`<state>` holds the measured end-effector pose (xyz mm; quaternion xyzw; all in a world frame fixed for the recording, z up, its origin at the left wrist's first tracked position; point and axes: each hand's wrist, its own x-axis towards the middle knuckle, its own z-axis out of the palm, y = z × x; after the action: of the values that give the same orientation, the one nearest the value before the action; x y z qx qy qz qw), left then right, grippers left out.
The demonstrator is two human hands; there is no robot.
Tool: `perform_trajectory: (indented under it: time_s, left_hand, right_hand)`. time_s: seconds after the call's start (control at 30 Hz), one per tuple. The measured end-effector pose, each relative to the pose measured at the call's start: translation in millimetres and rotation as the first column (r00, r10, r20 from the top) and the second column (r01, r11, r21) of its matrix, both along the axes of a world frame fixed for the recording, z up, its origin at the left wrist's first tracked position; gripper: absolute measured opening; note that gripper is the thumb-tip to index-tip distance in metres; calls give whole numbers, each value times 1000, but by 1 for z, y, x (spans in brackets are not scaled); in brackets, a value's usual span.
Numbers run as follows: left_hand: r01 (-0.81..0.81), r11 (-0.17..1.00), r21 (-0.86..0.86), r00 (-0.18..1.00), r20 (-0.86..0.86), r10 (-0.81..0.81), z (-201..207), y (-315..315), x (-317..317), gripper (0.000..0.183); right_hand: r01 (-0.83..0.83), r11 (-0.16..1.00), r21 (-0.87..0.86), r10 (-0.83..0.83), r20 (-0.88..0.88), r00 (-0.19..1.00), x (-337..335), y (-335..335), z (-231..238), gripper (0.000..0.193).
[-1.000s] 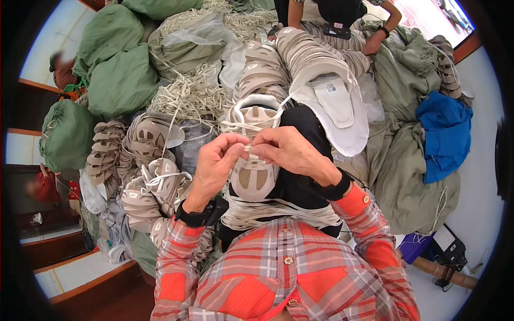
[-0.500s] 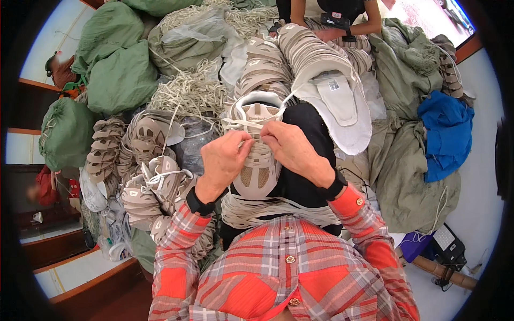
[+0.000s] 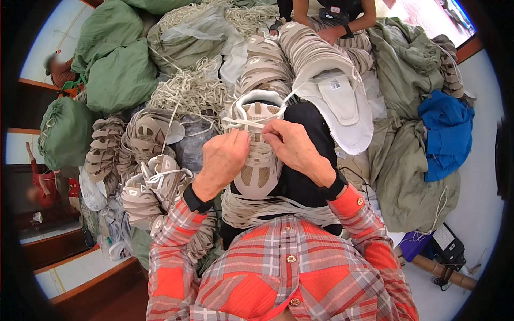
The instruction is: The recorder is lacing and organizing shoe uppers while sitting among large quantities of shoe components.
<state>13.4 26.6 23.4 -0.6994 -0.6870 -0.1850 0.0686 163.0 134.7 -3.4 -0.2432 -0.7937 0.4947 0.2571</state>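
Crowding the person on every side, piles leave little free room: green sacks (image 3: pixel 115 69) fill ten to eleven o'clock, a tangle of cream laces (image 3: pixel 190 88) lies at eleven, stacked beige shoe parts (image 3: pixel 104 152) sit at nine, and olive cloth bags (image 3: pixel 412 171) with a blue cloth (image 3: pixel 447 131) take up two to three o'clock. Bare pale floor (image 3: pixel 482 214) shows only at the far right, around four o'clock, near a small purple device (image 3: pixel 412 246). A white insole (image 3: pixel 342 104) rests at one o'clock, just beside the person's dark-trousered knee (image 3: pixel 310 176).

At the centre, on the lap, lies a beige sneaker (image 3: pixel 257 171). Its long axis runs from six to twelve o'clock, with the toe toward the person at six and the open collar and tongue pointing away at twelve. White laces (image 3: pixel 241 122) cross its upper part.

The left hand (image 3: pixel 225 158) is curled closed against the sneaker's left side, fingers pinching a lace end. The right hand (image 3: pixel 292 144) is likewise closed, fingertips pinching lace over the eyelets, its wrist resting over the knee. The two hands nearly touch above the tongue.

Another person's hand (image 3: pixel 329 35) works at twelve o'clock, well apart.
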Motion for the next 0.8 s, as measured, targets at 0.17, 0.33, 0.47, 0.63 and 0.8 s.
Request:
perform_trajectory:
  time_s: [0.17, 0.33, 0.47, 0.63, 0.8]
  left_hand:
    - [121, 983, -138, 977, -161, -143, 6, 1, -7, 10]
    - [191, 970, -152, 963, -162, -215, 11, 11, -14, 10]
    - [264, 960, -94, 963, 87, -257, 6, 19, -23, 10]
    - [271, 932, -239, 804, 588, -83, -7, 25, -36, 9]
    - [-19, 996, -82, 893, 446, 54, -16, 12, -5, 8]
  right_hand:
    - [24, 997, -74, -24, 3, 1000, -1, 0, 0, 10]
    - [26, 996, -83, -25, 14, 1000, -1, 0, 1, 10]
    - [20, 994, -111, -19, 9, 1000, -1, 2, -2, 11]
    - [20, 965, -261, -19, 8, 1000, 1, 4, 4, 11]
    - [27, 959, -281, -16, 42, 999, 2, 3, 3, 12]
